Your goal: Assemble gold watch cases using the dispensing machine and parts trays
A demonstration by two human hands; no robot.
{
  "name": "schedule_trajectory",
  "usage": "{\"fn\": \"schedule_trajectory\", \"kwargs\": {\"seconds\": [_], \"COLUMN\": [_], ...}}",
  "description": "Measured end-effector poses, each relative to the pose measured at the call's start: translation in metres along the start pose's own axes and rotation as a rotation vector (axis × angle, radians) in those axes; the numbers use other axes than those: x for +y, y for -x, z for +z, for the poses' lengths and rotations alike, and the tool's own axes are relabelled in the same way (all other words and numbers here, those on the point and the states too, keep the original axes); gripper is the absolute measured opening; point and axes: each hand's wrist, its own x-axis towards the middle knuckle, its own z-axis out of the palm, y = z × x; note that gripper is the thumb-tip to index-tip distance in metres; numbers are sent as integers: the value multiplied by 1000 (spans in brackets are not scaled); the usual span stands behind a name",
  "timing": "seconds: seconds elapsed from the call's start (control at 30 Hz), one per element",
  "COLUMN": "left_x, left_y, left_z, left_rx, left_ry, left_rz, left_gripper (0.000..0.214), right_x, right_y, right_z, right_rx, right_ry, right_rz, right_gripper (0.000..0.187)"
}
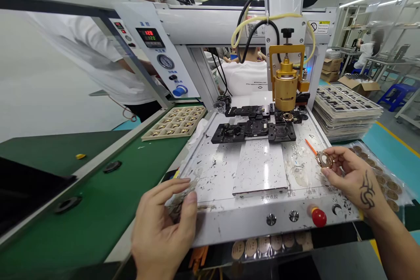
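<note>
My right hand (352,177) pinches a round gold-rimmed part (324,160), like a watch case, at the right of the machine bed (216,170). From beside it a thin orange stick (310,146) points up and left; how the hand holds it is hidden. Over the front left edge of the bed, my left hand (167,223) is open, thumb and fingers apart, with nothing visible between them. Black fixture blocks (256,127) stand at the back of the bed. Above them hangs a gold cylindrical dispensing head (285,92), with another gold ring part (288,117) below it.
A compartment tray (175,123) of gold parts lies left on the green belt (131,170), with black rings (68,204). Stacked trays (346,111) and bagged brown discs (387,181) are right. A red button (319,217) sits on the front panel. Other people are beyond the machine.
</note>
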Motion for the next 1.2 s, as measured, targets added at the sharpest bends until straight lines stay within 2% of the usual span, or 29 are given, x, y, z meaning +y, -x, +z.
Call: {"fn": "schedule_trajectory", "kwargs": {"seconds": [0.47,0.9,1.2], "left_x": [1,6,7], "left_y": [-2,-4,-4], "left_z": [-1,-1,0], "left_rx": [6,21,21], "left_ry": [-51,-50,-50], "left_rz": [78,100,117], "left_gripper": [7,6,7], "right_x": [-5,-1,1], "right_y": [0,-2,0], "right_z": [2,-1,5], "right_rx": [43,9,67], "right_ry": [49,39,-16], "right_rz": [-9,7,28], "right_gripper": [29,33,35]}}
